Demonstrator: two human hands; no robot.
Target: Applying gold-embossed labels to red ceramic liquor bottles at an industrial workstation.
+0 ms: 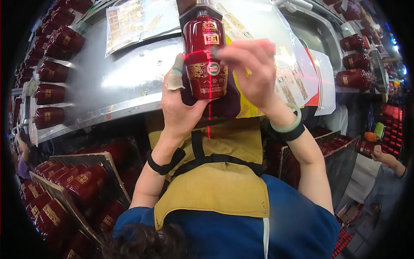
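Gripping a red bottle (204, 54), both hands (181, 101) (252, 71) above a shiny metal workbench (116, 82) lined with bottles.

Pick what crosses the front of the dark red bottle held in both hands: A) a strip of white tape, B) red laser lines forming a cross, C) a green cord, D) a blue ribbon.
B: thin red laser lines, one vertical and one horizontal, cross on the dark red bottle, which the left hand cradles while the right hand touches its front.

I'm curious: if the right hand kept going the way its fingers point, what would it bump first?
Probably the dark red glossy bottle; the right hand points left with fingers already at its front.
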